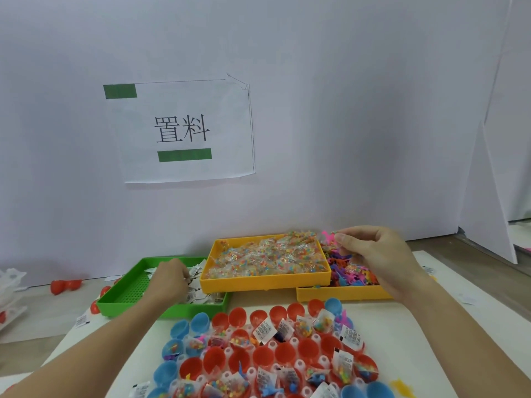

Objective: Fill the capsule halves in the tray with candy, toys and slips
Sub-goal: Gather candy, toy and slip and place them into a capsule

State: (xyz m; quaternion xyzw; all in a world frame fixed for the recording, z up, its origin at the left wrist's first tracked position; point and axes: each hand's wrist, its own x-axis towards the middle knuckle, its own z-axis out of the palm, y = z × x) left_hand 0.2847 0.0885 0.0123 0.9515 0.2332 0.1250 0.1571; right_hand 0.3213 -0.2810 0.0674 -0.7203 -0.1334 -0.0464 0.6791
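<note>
Nearest, the capsule tray (290, 344) holds red and blue halves; many carry candy bags, toys and slips, yet several red halves at its middle look empty, so I judge the filling partly done; beyond the tray, the left hand (169, 278) digs among slips in the green bin (120, 294), grip unclear; the right hand (376, 254) pinches a pink toy (327, 236) over the toy bin (344, 293).

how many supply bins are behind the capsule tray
3: a green bin of slips at left, a yellow bin of candy packets in the middle, another yellow bin of toys at right, partly hidden.
</note>
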